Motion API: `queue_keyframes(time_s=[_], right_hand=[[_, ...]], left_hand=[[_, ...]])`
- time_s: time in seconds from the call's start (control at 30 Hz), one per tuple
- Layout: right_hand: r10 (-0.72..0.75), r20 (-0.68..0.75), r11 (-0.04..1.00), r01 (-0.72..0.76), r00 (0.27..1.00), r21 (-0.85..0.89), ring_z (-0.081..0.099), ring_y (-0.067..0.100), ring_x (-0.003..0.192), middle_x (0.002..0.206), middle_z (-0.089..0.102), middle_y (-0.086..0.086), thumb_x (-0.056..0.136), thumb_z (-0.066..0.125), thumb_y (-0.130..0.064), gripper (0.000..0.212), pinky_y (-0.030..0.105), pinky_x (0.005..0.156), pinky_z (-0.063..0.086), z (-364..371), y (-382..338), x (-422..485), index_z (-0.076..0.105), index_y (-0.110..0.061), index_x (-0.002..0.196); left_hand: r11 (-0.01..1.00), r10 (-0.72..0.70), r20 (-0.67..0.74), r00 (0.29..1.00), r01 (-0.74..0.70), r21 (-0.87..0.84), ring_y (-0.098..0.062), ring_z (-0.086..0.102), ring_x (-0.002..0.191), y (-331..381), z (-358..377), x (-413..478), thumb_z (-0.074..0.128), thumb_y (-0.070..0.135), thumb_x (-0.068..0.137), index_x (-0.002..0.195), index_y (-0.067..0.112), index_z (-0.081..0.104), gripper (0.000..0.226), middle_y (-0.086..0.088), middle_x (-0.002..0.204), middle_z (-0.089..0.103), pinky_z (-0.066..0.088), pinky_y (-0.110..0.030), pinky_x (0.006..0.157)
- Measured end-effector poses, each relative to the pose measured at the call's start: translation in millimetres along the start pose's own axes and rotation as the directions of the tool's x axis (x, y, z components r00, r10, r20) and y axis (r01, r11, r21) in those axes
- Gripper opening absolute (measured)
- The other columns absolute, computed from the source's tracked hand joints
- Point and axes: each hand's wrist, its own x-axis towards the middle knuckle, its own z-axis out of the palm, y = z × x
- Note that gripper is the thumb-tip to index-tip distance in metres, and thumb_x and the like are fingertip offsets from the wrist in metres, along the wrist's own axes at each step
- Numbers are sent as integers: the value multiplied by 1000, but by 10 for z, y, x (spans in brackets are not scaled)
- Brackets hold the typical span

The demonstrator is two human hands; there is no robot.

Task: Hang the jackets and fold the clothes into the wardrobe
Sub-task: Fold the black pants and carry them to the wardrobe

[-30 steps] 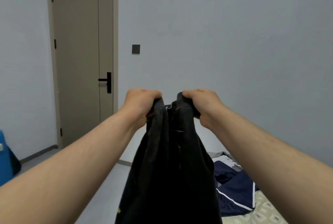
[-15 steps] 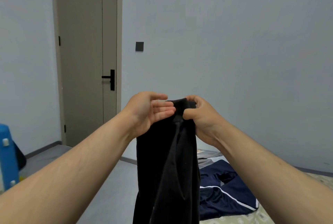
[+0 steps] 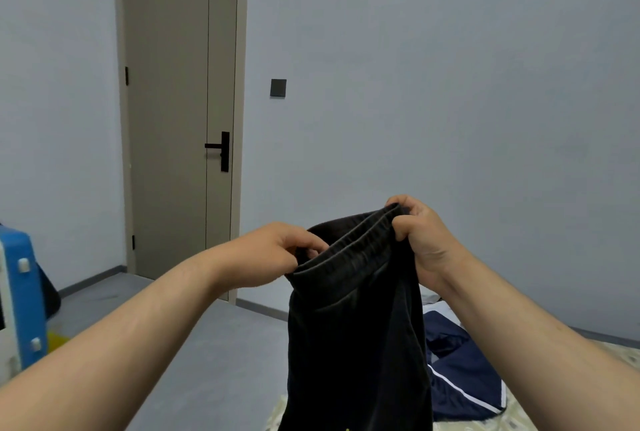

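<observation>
A pair of black trousers with an elastic waistband hangs in front of me, its lower part running out of view at the bottom. My left hand pinches the left end of the waistband. My right hand grips the right end, a little higher. The waistband is stretched between both hands. No wardrobe is in view.
A navy garment with white piping lies on the patterned bed at the lower right. A closed beige door stands at the left. A blue suitcase is at the far left on the grey floor.
My hands have moved apart and lower, spreading the waistband that they held bunched together. My left hand went from open fingers beside the cloth to a pinch on it.
</observation>
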Motion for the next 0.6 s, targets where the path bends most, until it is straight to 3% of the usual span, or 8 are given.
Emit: queue_keyframes(time_s=[0.1, 0.2, 0.3, 0.4, 0.5, 0.6], right_hand=[[4, 9, 1000, -3, 1000, -22, 44, 17, 49, 61, 46, 4, 58, 32, 13, 39, 23, 46, 41, -1, 28, 2, 54, -13, 77], [11, 25, 999, -10, 1000, -32, 45, 18, 50, 61, 46, 4, 64, 25, 19, 44, 23, 45, 42, -14, 50, 13, 53, -12, 77], [14, 39, 1000, -14, 999, -2, 45, 18, 49, 61, 47, 4, 52, 34, 10, 39, 23, 45, 42, -8, 44, 0, 54, -12, 76], [14, 42, 1000, -15, 999, 8, 45, 18, 50, 63, 48, 5, 57, 31, 14, 41, 23, 47, 41, -47, 33, -2, 55, -14, 75], [-1, 39, 1000, 0, 999, 26, 49, 20, 57, 70, 52, 6, 65, 24, 21, 55, 25, 52, 44, -160, -6, 13, 63, -17, 77], [-9, 33, 999, 7, 999, 44, 55, 20, 62, 76, 58, 6, 69, 26, 21, 60, 28, 56, 51, -226, -45, 30, 69, -17, 85]], left_hand=[[969, 69, 72, 995, -84, 232, -3, 51, 80, 14, 48, 0, 61, 22, 93, 106, 54, 66, 34, 5, 97, 52, 42, -11, 72], [935, 88, 139, 986, -130, 331, 3, 55, 89, 19, 61, 30, 63, 26, 93, 102, 58, 61, 34, 21, 94, 54, 43, -9, 74], [905, 67, 152, 986, -125, 406, 4, 60, 89, -12, 62, 90, 59, 23, 93, 94, 48, 64, 26, 26, 92, 62, 49, -18, 75], [862, -5, 104, 995, -48, 504, -18, 59, 80, -67, 12, 120, 53, 22, 94, 78, 25, 63, 19, 0, 88, 61, 47, -33, 68], [951, -41, 27, 999, 30, 309, -19, 56, 79, -170, -94, 66, 53, 26, 96, 80, 19, 64, 21, -4, 94, 54, 48, -32, 69], [976, -48, -13, 999, 44, -215, -19, 61, 102, -214, -112, -78, 54, 39, 89, 92, 19, 70, 25, -2, 103, 59, 55, -34, 88]])
